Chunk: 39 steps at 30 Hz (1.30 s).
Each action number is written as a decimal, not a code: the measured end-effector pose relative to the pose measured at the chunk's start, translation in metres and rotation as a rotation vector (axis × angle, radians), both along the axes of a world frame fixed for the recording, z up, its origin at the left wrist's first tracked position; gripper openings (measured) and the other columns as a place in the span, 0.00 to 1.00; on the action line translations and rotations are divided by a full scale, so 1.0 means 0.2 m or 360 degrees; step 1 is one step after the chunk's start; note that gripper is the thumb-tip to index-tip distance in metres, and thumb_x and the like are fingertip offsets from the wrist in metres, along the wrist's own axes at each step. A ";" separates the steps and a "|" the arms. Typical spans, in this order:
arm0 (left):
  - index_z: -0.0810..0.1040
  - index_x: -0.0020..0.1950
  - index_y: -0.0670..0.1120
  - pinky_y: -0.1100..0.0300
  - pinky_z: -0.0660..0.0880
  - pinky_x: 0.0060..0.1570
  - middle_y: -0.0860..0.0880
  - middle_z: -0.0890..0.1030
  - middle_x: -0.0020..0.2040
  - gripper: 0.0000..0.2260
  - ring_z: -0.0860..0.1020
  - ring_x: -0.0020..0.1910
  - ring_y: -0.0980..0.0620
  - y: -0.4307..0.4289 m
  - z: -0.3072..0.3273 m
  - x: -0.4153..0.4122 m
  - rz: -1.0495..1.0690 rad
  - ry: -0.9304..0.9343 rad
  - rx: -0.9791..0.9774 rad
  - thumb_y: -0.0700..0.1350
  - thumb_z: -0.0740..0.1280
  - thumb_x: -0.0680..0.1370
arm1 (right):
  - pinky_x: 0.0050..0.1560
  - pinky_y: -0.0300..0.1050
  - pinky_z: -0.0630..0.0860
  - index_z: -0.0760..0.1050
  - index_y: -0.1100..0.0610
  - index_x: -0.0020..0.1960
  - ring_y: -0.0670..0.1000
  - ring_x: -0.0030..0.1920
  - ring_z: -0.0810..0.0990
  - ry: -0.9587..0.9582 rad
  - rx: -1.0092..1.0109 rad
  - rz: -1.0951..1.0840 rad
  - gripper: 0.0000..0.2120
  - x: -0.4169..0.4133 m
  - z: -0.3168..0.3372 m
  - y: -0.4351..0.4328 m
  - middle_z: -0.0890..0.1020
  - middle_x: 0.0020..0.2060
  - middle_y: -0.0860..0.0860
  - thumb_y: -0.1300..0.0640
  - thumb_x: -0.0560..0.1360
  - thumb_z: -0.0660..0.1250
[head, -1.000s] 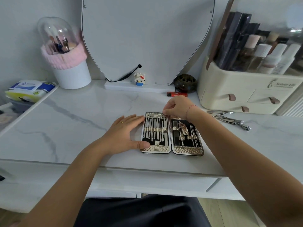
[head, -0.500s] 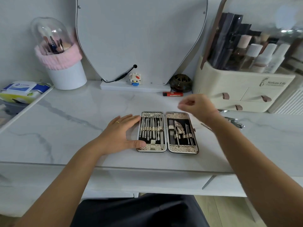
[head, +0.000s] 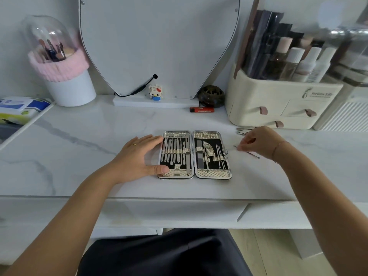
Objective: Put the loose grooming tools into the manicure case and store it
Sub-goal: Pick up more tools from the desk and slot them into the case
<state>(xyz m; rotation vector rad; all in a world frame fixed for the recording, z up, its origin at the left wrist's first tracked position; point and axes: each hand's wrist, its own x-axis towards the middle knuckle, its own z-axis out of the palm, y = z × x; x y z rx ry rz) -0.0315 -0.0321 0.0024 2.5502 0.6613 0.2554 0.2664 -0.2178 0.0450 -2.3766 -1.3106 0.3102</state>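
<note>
Manicure case [head: 213,173] lies open with strapped tools [head: 175,151]; left fingers [head: 151,139] flat against it, right fingers [head: 245,145] pinch pick [head: 253,155].

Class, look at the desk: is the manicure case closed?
No, the manicure case lies open flat, with both black-lined halves facing up.

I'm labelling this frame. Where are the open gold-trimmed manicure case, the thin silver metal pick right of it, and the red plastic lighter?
Open gold-trimmed manicure case [head: 213,173], head view, right half's lower trim.
Thin silver metal pick [head: 252,154], head view, bare shaft.
Red plastic lighter [head: 202,109], head view, body's middle.
</note>
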 end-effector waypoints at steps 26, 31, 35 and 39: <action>0.81 0.41 0.49 0.57 0.77 0.43 0.51 0.83 0.36 0.13 0.78 0.33 0.56 -0.38 0.34 0.34 0.0065 -0.0486 -0.0579 0.56 0.64 0.76 | 0.25 0.33 0.67 0.76 0.63 0.42 0.45 0.24 0.71 0.1058 0.0543 0.0601 0.04 -0.39 0.16 0.09 0.81 0.28 0.54 0.64 0.70 0.71; 0.80 0.42 0.51 0.67 0.75 0.38 0.52 0.82 0.33 0.07 0.76 0.31 0.60 -0.37 0.34 0.34 0.0062 -0.0540 -0.0634 0.47 0.65 0.78 | 0.25 0.34 0.68 0.75 0.64 0.43 0.46 0.23 0.71 0.1110 0.0602 0.0549 0.05 -0.37 0.14 0.09 0.82 0.28 0.54 0.65 0.70 0.71; 0.81 0.48 0.45 0.68 0.76 0.37 0.50 0.84 0.37 0.05 0.80 0.33 0.58 -0.38 0.35 0.34 0.0067 -0.0516 -0.0737 0.42 0.66 0.77 | 0.25 0.35 0.69 0.76 0.61 0.41 0.46 0.24 0.71 0.1174 0.0689 0.0463 0.04 -0.36 0.13 0.09 0.82 0.28 0.55 0.65 0.69 0.71; 0.81 0.45 0.45 0.70 0.72 0.32 0.50 0.84 0.36 0.04 0.81 0.33 0.55 -0.39 0.34 0.35 0.0203 -0.0586 -0.0761 0.43 0.67 0.76 | 0.30 0.34 0.75 0.77 0.62 0.39 0.45 0.26 0.75 0.1605 0.0879 0.0285 0.02 -0.35 0.11 0.10 0.82 0.30 0.54 0.64 0.68 0.69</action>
